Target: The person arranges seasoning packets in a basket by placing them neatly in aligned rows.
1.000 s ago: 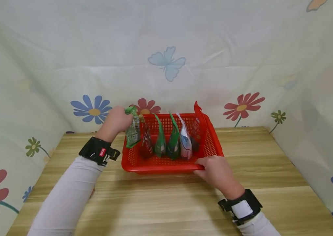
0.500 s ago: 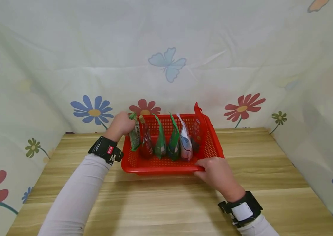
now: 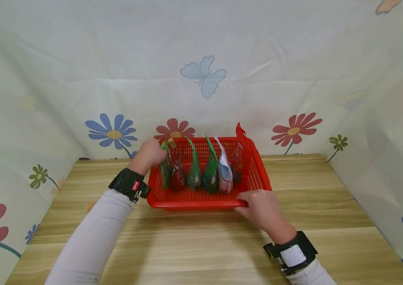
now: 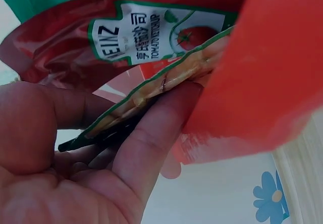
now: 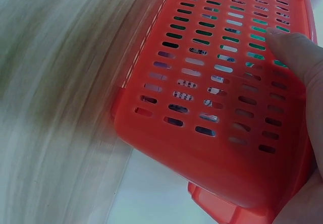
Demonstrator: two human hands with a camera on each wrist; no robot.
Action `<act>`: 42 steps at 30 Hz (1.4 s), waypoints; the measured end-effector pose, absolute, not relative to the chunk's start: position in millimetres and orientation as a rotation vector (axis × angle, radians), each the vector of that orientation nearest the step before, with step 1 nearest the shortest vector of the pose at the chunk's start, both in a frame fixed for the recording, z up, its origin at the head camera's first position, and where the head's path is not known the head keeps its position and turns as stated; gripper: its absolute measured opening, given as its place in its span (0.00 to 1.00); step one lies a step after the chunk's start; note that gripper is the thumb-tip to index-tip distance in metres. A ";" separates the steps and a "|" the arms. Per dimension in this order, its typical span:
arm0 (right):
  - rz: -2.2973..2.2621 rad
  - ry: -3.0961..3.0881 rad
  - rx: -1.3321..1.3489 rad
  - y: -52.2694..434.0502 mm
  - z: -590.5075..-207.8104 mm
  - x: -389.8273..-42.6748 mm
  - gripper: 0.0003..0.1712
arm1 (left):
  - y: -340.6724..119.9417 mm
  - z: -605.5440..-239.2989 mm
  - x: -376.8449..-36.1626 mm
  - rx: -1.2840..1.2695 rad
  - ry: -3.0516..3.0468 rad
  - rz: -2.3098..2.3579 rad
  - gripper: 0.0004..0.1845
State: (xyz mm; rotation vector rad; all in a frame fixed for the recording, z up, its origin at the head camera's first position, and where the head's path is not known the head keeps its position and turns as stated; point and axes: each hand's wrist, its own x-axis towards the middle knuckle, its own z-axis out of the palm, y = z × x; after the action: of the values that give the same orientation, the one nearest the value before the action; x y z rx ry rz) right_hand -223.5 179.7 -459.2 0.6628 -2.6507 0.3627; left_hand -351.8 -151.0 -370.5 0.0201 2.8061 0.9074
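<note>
My left hand [image 3: 151, 153] pinches a slim green-edged packet [image 3: 166, 170] by its upper part, low inside the left end of the red plastic basket [image 3: 194, 205]. In the left wrist view the packet [image 4: 146, 98] stands on edge between thumb and fingers, tan contents showing on one side. Right beside it leans a Heinz tomato ketchup pouch [image 4: 65, 52], printed to look like a bottle in the head view. My right hand [image 3: 262, 206] grips the basket's front rim near the right corner, its thumb [image 5: 287, 45] lying along the slotted wall.
Two green pouches [image 3: 194, 170], a white-and-pink pouch [image 3: 225, 174] and a tall red pouch [image 3: 241, 154] stand in a row across the basket. A small orange item [image 3: 91, 206] lies on the wooden table [image 3: 187, 249] by the left sleeve. A flowered cloth hangs behind.
My left hand has moved right and lower with the green packet, bringing it down into the basket beside the ketchup pouch and turning it edge-on. The right hand has stayed on the rim.
</note>
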 end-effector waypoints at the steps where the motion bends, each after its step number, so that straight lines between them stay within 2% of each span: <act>1: 0.364 -2.651 0.662 179.8 -459.0 -223.6 0.15 | -150.3 -371.1 -351.0 0.024 2.804 0.901 0.13; 4: 0.372 -2.658 0.658 179.7 -458.3 -223.7 0.16 | -149.6 -373.5 -348.9 -0.001 2.805 0.868 0.10; 12: 0.385 -2.659 0.649 180.0 -457.3 -223.7 0.16 | -143.3 -372.9 -344.0 -0.029 2.754 0.828 0.10; 14: 0.385 -2.664 0.642 179.6 -457.5 -223.5 0.17 | -142.2 -374.0 -342.9 -0.010 2.748 0.841 0.08; 16: 0.385 -2.672 0.632 179.4 -457.6 -223.2 0.17 | -140.0 -376.1 -342.9 0.114 2.757 0.910 0.12; 19: 0.381 -2.684 0.619 179.2 -457.8 -222.9 0.16 | -137.7 -377.9 -341.6 0.134 2.720 0.927 0.10; 21: 0.379 -2.687 0.612 179.2 -457.8 -222.6 0.16 | -135.6 -378.2 -341.1 0.123 2.689 0.912 0.12; 23: 0.379 -2.688 0.609 179.3 -457.9 -222.5 0.16 | -134.3 -377.5 -339.1 0.013 2.647 0.829 0.07; 42: 0.374 -2.707 0.606 177.6 -456.7 -221.4 0.17 | -148.9 -372.6 -322.0 0.139 2.624 0.809 0.14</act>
State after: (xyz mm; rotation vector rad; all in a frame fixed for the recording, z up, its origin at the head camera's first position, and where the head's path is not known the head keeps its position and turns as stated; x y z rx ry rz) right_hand -221.4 177.6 -456.7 0.6063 -2.7070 0.3738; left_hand -322.0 -148.9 -372.6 0.1390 2.6245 0.8090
